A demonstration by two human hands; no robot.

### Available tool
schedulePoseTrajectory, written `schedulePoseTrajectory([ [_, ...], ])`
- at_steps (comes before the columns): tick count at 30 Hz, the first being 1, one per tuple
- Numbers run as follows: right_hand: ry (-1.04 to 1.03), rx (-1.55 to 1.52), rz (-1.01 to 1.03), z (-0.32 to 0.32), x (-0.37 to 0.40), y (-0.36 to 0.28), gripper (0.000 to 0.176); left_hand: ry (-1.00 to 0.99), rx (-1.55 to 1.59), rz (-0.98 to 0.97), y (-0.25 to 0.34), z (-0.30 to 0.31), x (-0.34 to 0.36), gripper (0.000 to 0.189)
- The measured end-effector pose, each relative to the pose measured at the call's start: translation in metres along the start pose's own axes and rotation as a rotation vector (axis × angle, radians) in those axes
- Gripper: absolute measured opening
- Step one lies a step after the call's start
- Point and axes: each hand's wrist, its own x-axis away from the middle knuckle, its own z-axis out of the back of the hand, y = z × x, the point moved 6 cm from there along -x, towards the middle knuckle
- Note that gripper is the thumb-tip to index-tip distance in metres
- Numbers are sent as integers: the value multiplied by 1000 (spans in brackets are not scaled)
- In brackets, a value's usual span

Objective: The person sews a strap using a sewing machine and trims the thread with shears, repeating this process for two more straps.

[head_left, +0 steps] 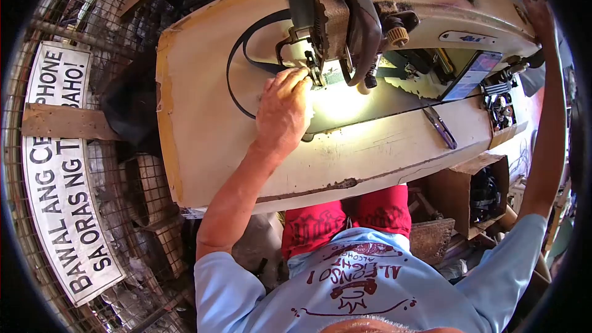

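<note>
An industrial sewing machine stands over the pale worktable, its lamp lighting the needle area. Beside the presser foot, my left hand is closed, fingers pinched together on a black strap. The strap loops out on the table to the left of the hand and curves back toward the needle; its part under the fingers is hidden. My right hand reaches up to the far right end of the machine, where the handwheel would sit. Its fingers are small and partly hidden there.
A phone leans under the machine arm. Purple-handled thread snips lie near the table's right side, beside a small tray of parts. A cardboard box stands below. Wire mesh with a lettered sign borders the left.
</note>
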Motion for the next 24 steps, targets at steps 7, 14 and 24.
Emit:
schedulePoseTrajectory([
  [7, -85, -337, -200, -2, -1, -7, 40, -17, 20, 14, -2, -1, -2, 23],
  [14, -94, -427, -198, -31, -7, 12, 42, 29, 7, 9, -5, -4, -2, 20],
  [24, -70, -506, -127, -15, 14, -1, 41, -4, 6, 74, -2, 1, -7, 29],
])
